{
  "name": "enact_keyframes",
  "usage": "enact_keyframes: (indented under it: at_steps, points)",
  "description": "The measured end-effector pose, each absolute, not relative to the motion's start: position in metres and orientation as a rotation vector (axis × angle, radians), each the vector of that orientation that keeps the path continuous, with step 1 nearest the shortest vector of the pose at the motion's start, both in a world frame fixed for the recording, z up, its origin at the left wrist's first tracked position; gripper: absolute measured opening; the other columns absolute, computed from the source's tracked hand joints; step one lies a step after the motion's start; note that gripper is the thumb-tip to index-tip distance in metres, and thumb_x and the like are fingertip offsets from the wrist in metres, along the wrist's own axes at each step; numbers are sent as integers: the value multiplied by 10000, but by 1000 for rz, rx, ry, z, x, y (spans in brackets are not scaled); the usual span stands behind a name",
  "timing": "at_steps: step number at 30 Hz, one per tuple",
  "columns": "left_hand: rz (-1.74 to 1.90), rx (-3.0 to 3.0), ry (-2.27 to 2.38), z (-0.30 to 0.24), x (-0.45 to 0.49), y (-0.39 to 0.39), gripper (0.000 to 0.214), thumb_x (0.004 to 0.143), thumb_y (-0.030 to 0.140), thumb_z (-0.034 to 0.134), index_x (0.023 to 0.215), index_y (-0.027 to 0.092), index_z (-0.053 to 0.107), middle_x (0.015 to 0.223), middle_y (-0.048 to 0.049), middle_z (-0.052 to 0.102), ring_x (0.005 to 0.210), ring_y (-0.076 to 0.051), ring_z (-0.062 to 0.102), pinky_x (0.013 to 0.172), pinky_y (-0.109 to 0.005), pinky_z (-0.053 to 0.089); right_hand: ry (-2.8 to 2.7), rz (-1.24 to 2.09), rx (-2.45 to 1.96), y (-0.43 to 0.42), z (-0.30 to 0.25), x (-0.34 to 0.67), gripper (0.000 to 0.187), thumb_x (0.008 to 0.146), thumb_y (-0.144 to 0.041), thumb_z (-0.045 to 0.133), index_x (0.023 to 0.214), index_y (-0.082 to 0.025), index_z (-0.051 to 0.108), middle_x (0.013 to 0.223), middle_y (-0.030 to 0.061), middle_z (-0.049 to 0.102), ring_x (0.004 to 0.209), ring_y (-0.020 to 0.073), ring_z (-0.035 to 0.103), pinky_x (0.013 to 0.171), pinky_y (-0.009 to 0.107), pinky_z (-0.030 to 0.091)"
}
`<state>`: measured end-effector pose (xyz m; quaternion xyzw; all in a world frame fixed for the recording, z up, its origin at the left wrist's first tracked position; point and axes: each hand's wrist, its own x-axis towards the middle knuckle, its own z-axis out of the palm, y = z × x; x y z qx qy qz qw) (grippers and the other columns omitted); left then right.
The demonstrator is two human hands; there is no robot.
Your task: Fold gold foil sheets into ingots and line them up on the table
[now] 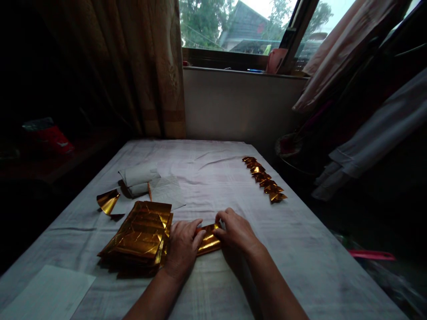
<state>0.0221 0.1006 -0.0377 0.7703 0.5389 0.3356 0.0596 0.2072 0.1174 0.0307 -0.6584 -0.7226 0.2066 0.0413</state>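
My left hand (183, 249) and my right hand (235, 231) both press on one gold foil sheet (208, 242) lying on the white cloth-covered table (300, 249). The fingers of each hand are curled onto the sheet, which looks partly folded. Just left of my left hand sits a stack of gold foil sheets (142, 235). A row of several small folded gold pieces (263, 178) lies along the table's right side, beyond my right hand.
A gold cone-shaped piece (107, 202) and folded white paper (140, 178) lie at the left. A white sheet (46, 293) rests at the near left corner. Curtains, a window sill and hanging clothes surround the table.
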Motion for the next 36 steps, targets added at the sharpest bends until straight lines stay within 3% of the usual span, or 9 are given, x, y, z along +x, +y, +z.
enact_keyframes:
  at_steps: [5,19,24,36]
  points:
    - [997,2341,1633,-38,22,100,212,893,256,636,1095,232,693,884,-27,743,831,-222,640,825,-397,450,-2225,656,-2033,118,36,206,294,808,-303,691,1097,-278,648,1048,26,596,939,175,584,734,250,341]
    - [1000,2355,1600,-32,22,97,210,895,223,630,1095,237,693,882,-22,742,831,-222,651,847,-406,466,-2248,662,-1988,116,35,206,108,829,-253,667,933,-226,680,1037,51,605,975,197,590,755,269,359]
    - [973,2388,1597,-32,22,97,203,902,233,629,1094,219,692,885,-32,743,839,-224,648,817,-394,471,-2253,639,-1971,118,31,207,290,814,-238,673,1101,-246,634,1054,42,602,967,194,586,748,267,354]
    - [964,2436,1576,-33,22,96,215,948,256,554,1125,222,671,915,-50,738,846,-226,641,820,-397,469,-2263,687,-1978,119,36,204,227,816,-218,640,1040,-243,664,1059,46,609,950,185,586,738,263,349]
